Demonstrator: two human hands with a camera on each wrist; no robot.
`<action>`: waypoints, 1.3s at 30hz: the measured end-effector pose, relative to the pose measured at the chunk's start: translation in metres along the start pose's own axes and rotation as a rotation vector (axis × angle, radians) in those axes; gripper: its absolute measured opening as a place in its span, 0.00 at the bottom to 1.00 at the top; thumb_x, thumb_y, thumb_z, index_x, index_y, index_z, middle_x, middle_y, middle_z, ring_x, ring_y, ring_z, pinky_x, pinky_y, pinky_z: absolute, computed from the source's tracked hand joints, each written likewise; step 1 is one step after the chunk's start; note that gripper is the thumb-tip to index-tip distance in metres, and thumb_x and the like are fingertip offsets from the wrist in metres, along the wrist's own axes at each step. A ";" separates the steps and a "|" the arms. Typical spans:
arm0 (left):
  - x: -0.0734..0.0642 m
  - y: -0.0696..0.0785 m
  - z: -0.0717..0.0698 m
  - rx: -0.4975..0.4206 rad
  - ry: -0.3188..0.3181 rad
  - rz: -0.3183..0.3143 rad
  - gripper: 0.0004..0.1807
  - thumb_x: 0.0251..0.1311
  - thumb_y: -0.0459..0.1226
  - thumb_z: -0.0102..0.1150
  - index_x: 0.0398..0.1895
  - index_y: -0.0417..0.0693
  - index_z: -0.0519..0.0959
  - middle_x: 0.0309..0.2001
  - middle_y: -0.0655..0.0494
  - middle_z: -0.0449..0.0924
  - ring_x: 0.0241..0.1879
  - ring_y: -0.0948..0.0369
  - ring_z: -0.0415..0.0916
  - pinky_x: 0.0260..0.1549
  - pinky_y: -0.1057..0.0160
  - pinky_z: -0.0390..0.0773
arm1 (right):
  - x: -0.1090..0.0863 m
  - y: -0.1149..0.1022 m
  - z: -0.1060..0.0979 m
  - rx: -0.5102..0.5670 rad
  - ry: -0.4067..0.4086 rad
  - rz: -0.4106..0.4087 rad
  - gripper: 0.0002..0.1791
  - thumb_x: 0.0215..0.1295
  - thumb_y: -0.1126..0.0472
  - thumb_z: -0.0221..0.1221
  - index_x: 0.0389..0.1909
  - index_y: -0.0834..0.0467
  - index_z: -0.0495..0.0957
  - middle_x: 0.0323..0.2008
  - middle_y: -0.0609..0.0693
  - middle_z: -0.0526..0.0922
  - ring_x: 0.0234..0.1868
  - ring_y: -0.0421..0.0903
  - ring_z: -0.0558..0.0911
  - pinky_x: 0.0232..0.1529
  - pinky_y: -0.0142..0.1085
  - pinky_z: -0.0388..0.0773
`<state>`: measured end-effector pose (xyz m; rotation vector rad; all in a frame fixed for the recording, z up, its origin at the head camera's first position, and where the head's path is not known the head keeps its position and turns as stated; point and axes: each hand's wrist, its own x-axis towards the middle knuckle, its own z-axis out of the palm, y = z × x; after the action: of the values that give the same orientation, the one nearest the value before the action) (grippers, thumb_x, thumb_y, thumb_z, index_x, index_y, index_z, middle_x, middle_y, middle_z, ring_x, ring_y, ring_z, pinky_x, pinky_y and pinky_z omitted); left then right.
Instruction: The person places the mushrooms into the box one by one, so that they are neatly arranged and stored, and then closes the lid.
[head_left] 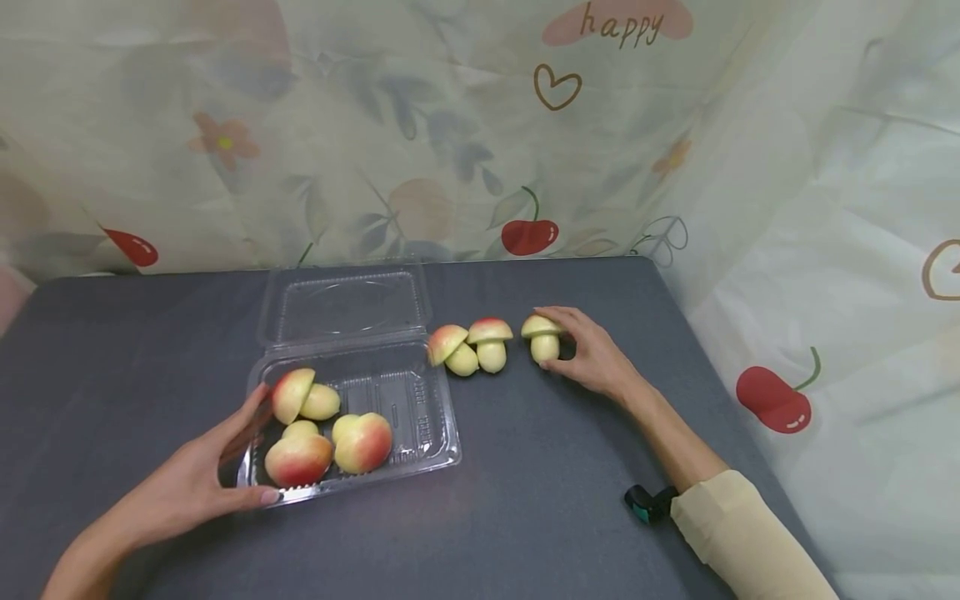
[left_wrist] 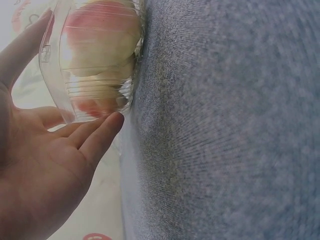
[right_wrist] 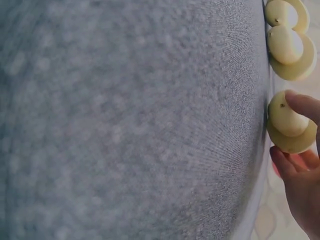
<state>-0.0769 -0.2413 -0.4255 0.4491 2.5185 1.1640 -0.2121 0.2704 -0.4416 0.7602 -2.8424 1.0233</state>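
At the right, my right hand holds a toy mushroom, a pale stem with a red-yellow cap, fingers at the cap and thumb by the stem's base. In the right wrist view the thumb lies against the stem of that mushroom. My left hand grips the left end of a clear plastic box, thumb at its front corner and fingers along the side. Three similar mushrooms sit inside; one, a tilted mushroom, is near the left fingertips. The left wrist view shows the hand against the box wall.
The box's clear lid lies folded open behind it. Between box and right hand are two more mushrooms, a leaning mushroom touching the box edge and an upright-looking mushroom. A patterned curtain borders the dark grey table.
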 end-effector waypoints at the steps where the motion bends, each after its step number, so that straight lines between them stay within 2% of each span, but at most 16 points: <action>1: 0.000 0.000 0.000 0.000 -0.002 -0.002 0.67 0.49 0.52 0.76 0.81 0.50 0.36 0.76 0.37 0.51 0.68 0.38 0.63 0.51 0.84 0.61 | 0.000 0.000 0.000 0.005 0.001 0.000 0.43 0.54 0.63 0.74 0.71 0.54 0.67 0.65 0.53 0.70 0.63 0.51 0.72 0.59 0.49 0.72; 6: 0.000 -0.001 -0.001 0.002 -0.002 0.001 0.67 0.49 0.52 0.76 0.81 0.49 0.36 0.76 0.38 0.51 0.68 0.38 0.63 0.51 0.84 0.60 | -0.001 0.000 0.000 0.016 0.008 -0.014 0.43 0.54 0.62 0.74 0.71 0.55 0.67 0.65 0.53 0.71 0.63 0.50 0.73 0.58 0.47 0.74; 12: 0.000 -0.003 0.002 -0.017 0.004 0.044 0.67 0.49 0.52 0.76 0.81 0.48 0.37 0.75 0.38 0.53 0.68 0.39 0.63 0.52 0.84 0.60 | -0.004 -0.001 -0.003 0.032 0.044 -0.016 0.44 0.53 0.61 0.75 0.71 0.54 0.67 0.65 0.52 0.72 0.62 0.49 0.74 0.58 0.47 0.75; 17: -0.001 -0.002 0.002 -0.015 0.011 0.052 0.67 0.48 0.52 0.76 0.80 0.47 0.38 0.75 0.37 0.55 0.67 0.39 0.63 0.52 0.84 0.59 | -0.003 -0.003 -0.003 0.061 0.058 -0.023 0.43 0.53 0.60 0.75 0.70 0.52 0.67 0.64 0.50 0.73 0.60 0.47 0.75 0.58 0.45 0.75; 24: -0.001 0.000 0.000 -0.006 0.005 0.033 0.67 0.48 0.53 0.76 0.80 0.45 0.38 0.75 0.37 0.54 0.68 0.39 0.62 0.52 0.84 0.59 | 0.001 -0.006 -0.006 0.081 0.085 -0.079 0.42 0.52 0.61 0.75 0.69 0.51 0.69 0.63 0.48 0.73 0.61 0.45 0.74 0.57 0.42 0.76; 30: -0.001 0.000 0.001 0.001 0.009 0.035 0.67 0.48 0.53 0.76 0.80 0.46 0.38 0.75 0.37 0.54 0.68 0.39 0.63 0.52 0.84 0.59 | 0.001 -0.009 -0.008 0.086 0.099 -0.127 0.42 0.53 0.61 0.74 0.70 0.50 0.69 0.64 0.48 0.73 0.62 0.46 0.74 0.57 0.44 0.77; 39: -0.001 0.000 0.001 -0.005 0.008 0.034 0.67 0.48 0.52 0.76 0.81 0.47 0.37 0.75 0.37 0.54 0.67 0.38 0.63 0.52 0.84 0.59 | 0.004 -0.025 -0.009 0.058 0.112 -0.233 0.43 0.56 0.59 0.72 0.73 0.44 0.66 0.64 0.46 0.72 0.63 0.45 0.73 0.58 0.43 0.75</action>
<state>-0.0754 -0.2415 -0.4261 0.4883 2.5241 1.1859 -0.2049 0.2570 -0.4192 0.9788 -2.5666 1.0797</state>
